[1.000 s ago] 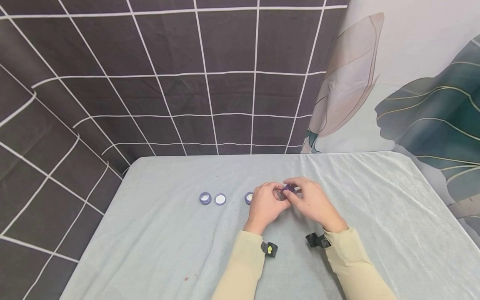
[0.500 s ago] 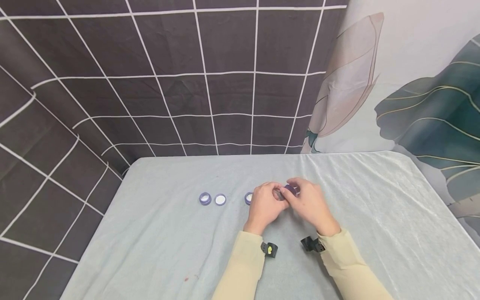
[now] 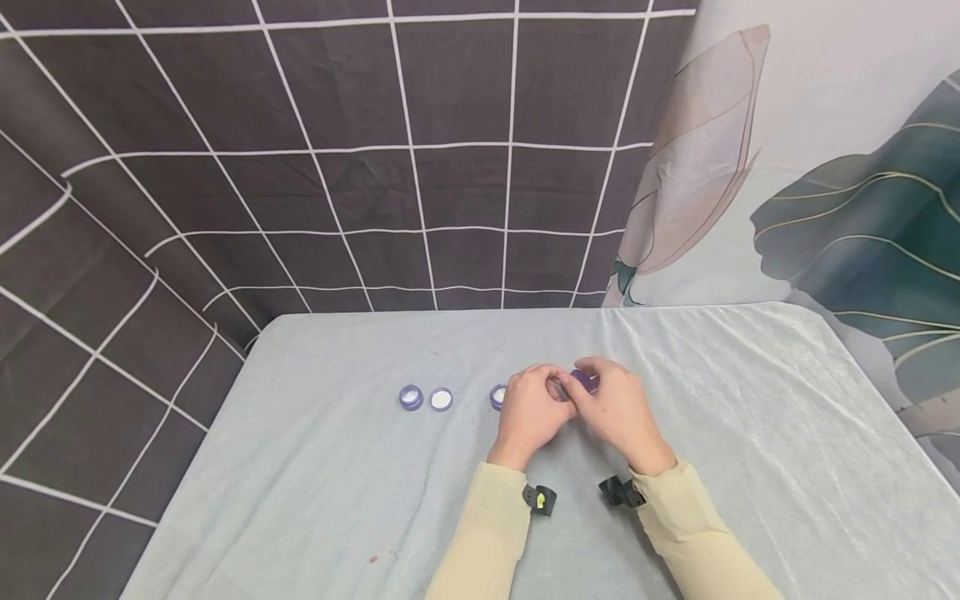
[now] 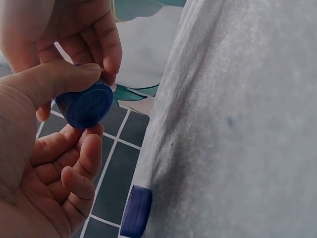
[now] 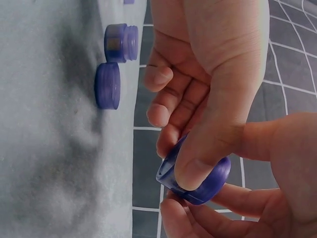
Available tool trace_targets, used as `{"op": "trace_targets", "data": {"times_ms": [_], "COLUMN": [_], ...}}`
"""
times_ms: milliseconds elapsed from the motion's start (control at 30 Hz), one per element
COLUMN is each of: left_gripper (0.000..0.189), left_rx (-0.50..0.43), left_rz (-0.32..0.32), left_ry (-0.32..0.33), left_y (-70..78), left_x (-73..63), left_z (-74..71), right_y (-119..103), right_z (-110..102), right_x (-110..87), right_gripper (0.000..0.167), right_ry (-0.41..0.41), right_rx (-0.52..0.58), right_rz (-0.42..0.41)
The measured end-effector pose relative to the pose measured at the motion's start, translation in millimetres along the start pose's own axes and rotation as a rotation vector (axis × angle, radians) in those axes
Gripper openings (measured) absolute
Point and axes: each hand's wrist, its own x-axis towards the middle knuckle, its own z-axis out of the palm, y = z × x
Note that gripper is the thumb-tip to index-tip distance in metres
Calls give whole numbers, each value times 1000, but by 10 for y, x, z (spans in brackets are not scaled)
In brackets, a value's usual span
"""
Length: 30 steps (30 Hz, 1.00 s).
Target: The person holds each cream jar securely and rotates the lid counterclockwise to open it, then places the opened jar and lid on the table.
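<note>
A small purple screw-top jar (image 3: 583, 381) is between both hands, just above the cloth. My left hand (image 3: 529, 412) pinches it, the thumb pressed against its side while the outer fingers curl loosely below, as the left wrist view shows. From the other side, the thumb and fingers of my right hand (image 3: 617, 415) also hold it. One round flat face of the jar (image 4: 91, 106) is turned to the left wrist camera. Whether this is its lid or its base I cannot tell. Fingers hide much of the jar.
On the grey cloth (image 3: 322, 475), left of the hands, lie a purple jar (image 3: 410, 397) and a white-lined lid (image 3: 441, 399). The right wrist view shows another threaded jar (image 5: 115, 43) beside a lid (image 5: 107, 86). A dark gridded curtain (image 3: 465, 192) hangs behind.
My right hand has turned slightly around the jar, and its wrist and forearm have shifted left, closer to the left arm. The left hand stays in place, and the things on the cloth have not moved.
</note>
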Motion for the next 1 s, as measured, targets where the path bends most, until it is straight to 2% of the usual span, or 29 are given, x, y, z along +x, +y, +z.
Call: {"op": "trace_targets", "data": {"times_ms": [367,1000], "left_gripper": [26,30], "left_rx": [10,11], "left_rz": [-1,-4], "left_ry": [-8,-6], "left_y": [11,9], "left_x": [0,-2], "left_z": [0,0], "right_y": [13,35], "right_z": [0,-22], "right_x": [-4,14], "right_gripper": [28,25], "right_ry": [29,26], "right_rx": [-11,-21], "right_rz": [-38,-76]}}
